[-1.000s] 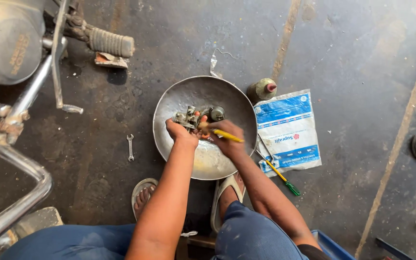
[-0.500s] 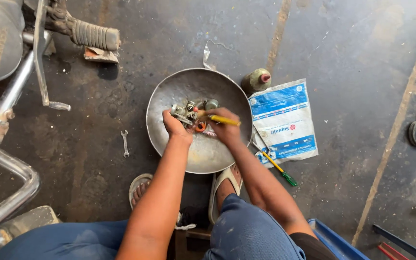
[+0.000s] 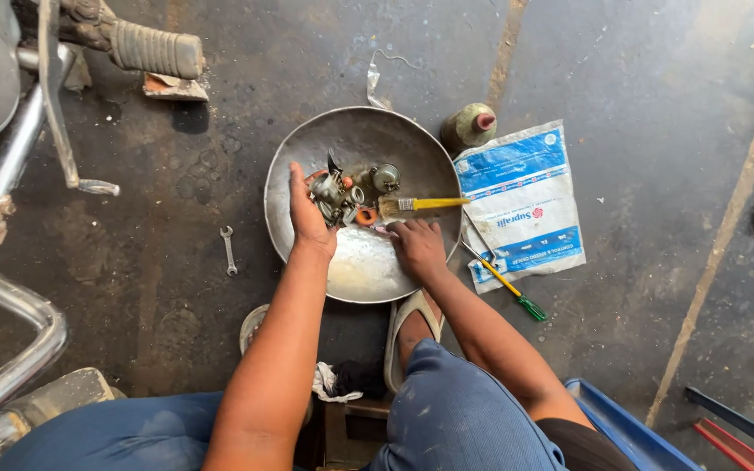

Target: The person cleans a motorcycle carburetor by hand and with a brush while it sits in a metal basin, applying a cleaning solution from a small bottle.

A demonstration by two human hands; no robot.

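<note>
A round metal pan [image 3: 285, 166] sits on the dark floor in front of me. My left hand [image 3: 307, 216] grips a small metal carburettor [image 3: 335, 194] over the pan's middle. An orange ring [image 3: 366, 215] and a round metal part [image 3: 386, 178] lie beside it. A brush with a yellow handle [image 3: 425, 204] lies in the pan, its handle over the right rim. My right hand [image 3: 419, 249] rests knuckles up just below the brush, apart from it, fingertips down on the pan floor. Anything under those fingers is hidden.
A small bottle [image 3: 469, 126] and a white and blue plastic bag [image 3: 521, 201] lie right of the pan, with a yellow and green screwdriver [image 3: 508, 288]. A small spanner [image 3: 229, 250] lies to the left. Motorcycle parts [image 3: 146, 48] fill the left side. A blue tray [image 3: 621, 427] sits at lower right.
My right hand has let go of the yellow brush, which now lies in the pan, and has dropped lower. The left hand still holds the carburettor.
</note>
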